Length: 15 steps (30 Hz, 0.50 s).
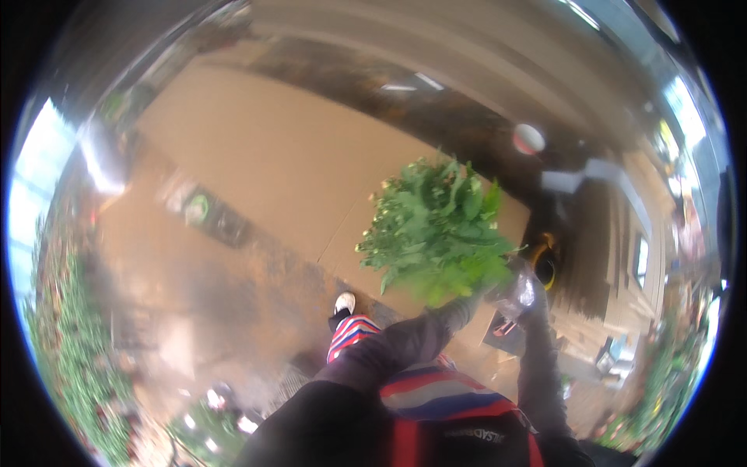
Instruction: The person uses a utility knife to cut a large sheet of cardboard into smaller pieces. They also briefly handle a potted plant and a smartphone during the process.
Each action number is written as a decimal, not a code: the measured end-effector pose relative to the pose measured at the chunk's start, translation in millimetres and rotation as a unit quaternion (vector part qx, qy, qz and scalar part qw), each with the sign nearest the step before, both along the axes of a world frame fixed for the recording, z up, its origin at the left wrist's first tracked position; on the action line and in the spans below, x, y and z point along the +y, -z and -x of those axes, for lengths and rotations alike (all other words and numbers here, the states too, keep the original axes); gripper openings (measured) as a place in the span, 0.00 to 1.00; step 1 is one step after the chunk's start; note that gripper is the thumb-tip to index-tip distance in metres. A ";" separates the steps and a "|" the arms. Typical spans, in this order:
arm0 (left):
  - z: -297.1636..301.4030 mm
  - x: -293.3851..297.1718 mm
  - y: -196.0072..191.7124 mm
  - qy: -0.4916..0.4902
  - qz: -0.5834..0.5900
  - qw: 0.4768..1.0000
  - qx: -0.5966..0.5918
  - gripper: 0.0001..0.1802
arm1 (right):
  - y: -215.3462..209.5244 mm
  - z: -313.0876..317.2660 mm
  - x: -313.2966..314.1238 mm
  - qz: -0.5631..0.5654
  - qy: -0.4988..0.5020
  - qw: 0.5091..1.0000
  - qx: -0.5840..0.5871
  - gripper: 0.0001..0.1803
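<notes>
- Head view, blurred by motion: you stand over a floor covered with flattened brown cardboard sheets (257, 156), looking down past your own chest.
- Your left hand (459, 305), dark-sleeved, reaches forward and up from the lower middle and appears clamped round the base of a bushy bunch of green leafy stems (436, 229). The fingers are lost in blur and foliage, so the grip is a judgement.
- Your right hand (523, 289) sits just beside the left one, at the lower right of the bunch. It seems wrapped in, or holding, a crinkled clear plastic wrap (520, 294). You cannot tell whether it is closed.
- The two hands are close together, both at the stem end.
- Where the bunch lies: directly ahead of and above the hands in the picture. Its long axis runs from the stem end at the hands up and slightly left to the leafy head, which fans out over the cardboard.
- The left hand is the nearer one to the stems, lying in line with the axis; the right comes in from the side.
- Around you: a striped trouser leg and white shoe (345, 302) below the bunch, green plants (78, 366) along the left edge, and a yellow and black object (545, 261) just right of the bunch, too blurred to tell.
</notes>
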<state>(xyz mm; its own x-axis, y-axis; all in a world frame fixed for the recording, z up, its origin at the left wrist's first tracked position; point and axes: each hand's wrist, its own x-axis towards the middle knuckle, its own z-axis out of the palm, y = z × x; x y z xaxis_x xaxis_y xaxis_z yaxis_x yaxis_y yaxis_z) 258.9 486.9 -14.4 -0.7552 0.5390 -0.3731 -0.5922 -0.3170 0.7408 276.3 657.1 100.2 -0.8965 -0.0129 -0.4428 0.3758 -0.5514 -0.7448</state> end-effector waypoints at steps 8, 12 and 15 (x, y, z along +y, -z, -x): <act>3.2 -40.8 -52.4 0.014 -0.077 0.996 0.036 0.24 | 15.8 -89.3 -51.9 0.141 0.215 0.963 0.088 0.31; 49.6 -88.0 -76.2 0.018 -0.050 0.998 0.033 0.27 | 18.4 -75.0 -131.0 -0.027 0.290 0.952 0.092 0.30; 96.6 -132.8 -99.4 0.093 -0.052 0.994 0.005 0.27 | 3.7 -43.9 -208.2 -0.045 0.343 0.932 0.108 0.25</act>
